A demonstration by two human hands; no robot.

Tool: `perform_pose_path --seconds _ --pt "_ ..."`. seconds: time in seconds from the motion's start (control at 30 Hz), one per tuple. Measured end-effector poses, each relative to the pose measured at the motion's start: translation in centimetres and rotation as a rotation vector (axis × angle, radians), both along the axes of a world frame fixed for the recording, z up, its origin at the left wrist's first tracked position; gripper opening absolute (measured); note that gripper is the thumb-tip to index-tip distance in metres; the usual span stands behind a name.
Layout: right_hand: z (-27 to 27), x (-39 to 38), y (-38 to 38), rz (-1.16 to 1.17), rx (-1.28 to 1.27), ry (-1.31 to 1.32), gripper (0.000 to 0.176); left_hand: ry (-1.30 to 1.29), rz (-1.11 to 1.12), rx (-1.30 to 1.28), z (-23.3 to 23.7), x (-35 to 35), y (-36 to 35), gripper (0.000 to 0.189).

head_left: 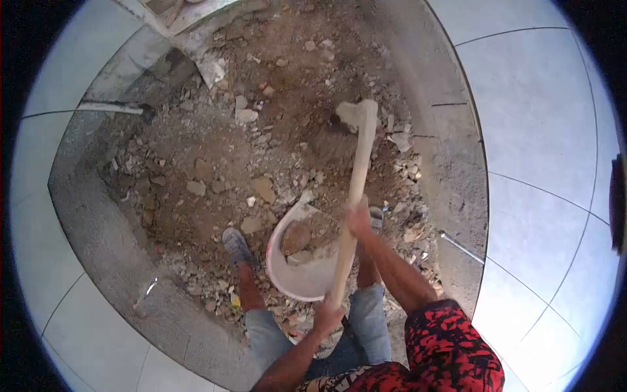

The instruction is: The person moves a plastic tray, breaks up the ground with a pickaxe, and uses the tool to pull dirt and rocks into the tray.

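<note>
I stand in a pit of soil and rubble, looking straight down. Both my hands grip a long wooden hoe handle (356, 176). My left hand (324, 317) holds its near end close to my knees. My right hand (358, 219) grips it higher up, about midway. The hoe's head (349, 114) rests on the dirt ahead of me. A white basin (294, 277) lies between my feet, holding stones and soil.
Broken stones and concrete pieces litter the brown earth (215, 150). A grey concrete rim (98, 228) rings the pit, with pale floor tiles (535, 130) beyond it. My shoes (236, 245) stand beside the basin.
</note>
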State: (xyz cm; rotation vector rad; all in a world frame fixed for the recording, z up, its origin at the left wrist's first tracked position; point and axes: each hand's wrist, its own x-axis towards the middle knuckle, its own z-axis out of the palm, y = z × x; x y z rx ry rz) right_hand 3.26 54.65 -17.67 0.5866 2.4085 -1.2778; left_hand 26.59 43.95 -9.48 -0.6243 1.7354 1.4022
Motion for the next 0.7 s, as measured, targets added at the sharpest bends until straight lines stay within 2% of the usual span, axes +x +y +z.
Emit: perform_pose_path --seconds 0.03,0.1,0.13,0.17,0.2,0.23,0.27,0.3,0.33,0.37,0.43,0.5,0.53,0.57,0.6,0.63,0.7 --pt "2.0 -1.3 -0.6 0.005 -0.002 0.013 0.039 0.013 0.005 -0.002 -0.3 -0.5 0.2 0.044" --pt "3.7 -1.9 -0.2 -0.113 -0.101 -0.135 0.036 0.171 -0.038 -0.065 0.0 -0.5 1.5 0.045" --pt "4.3 -4.4 -0.1 0.066 0.034 0.203 0.036 0.130 -0.059 -0.127 -0.6 -2.4 2.5 0.043" --pt "5.4 -7.0 0.6 0.042 -0.060 0.117 0.038 0.079 -0.007 -0.092 -1.9 -5.0 3.7 0.043" --pt "3.1 -10.1 2.3 0.168 0.082 0.317 0.040 0.025 0.038 -0.057 -2.9 -8.6 4.3 0.042" --pt "0.5 -13.5 4.0 0.152 0.113 0.273 0.042 0.059 0.107 0.075 -3.5 -12.7 4.5 0.041" --pt "3.2 -17.1 2.8 0.119 0.221 0.246 0.040 0.107 0.163 0.135 -6.6 -15.1 6.5 0.041" --pt "1.6 -20.6 3.3 0.060 0.169 0.161 0.039 0.153 0.217 0.193 -9.2 -16.3 8.4 0.040" --pt "0.2 -20.4 4.7 0.026 0.145 0.104 0.038 0.136 0.219 0.194 -8.4 -17.4 8.8 0.040" --pt "-1.2 -20.4 6.1 -0.009 0.123 0.047 0.038 -0.015 0.111 0.170 -6.2 -18.5 8.6 0.041" --pt "-5.2 -18.0 8.0 0.194 0.387 0.076 0.037 -0.136 0.011 0.134 -4.3 -19.1 7.2 0.041" --pt "-1.0 -13.2 7.1 -0.157 -0.082 -0.068 0.034 -0.001 -0.070 -0.028 -2.9 -14.9 4.0 0.036" --pt "-5.5 -9.9 10.0 -0.187 -0.027 -0.103 0.031 -0.049 -0.152 0.011 -2.7 -12.8 3.3 0.041" --pt "-2.7 -8.1 9.1 -0.200 0.046 -0.210 0.028 -0.100 -0.235 0.052 -2.1 -10.6 3.1 0.045" --pt "0.4 -6.3 8.0 -0.207 0.114 -0.320 0.025 -0.138 -0.188 0.125 0.0 -8.4 2.4 0.047" --pt "-0.9 -3.1 8.6 -0.192 0.092 -0.301 0.027 -0.155 -0.138 0.195 1.7 -6.8 1.8 0.050" --pt "-2.0 3.7 7.9 -0.135 0.030 -0.145 0.032 0.044 -0.189 -0.023 1.4 0.2 1.9 0.054"
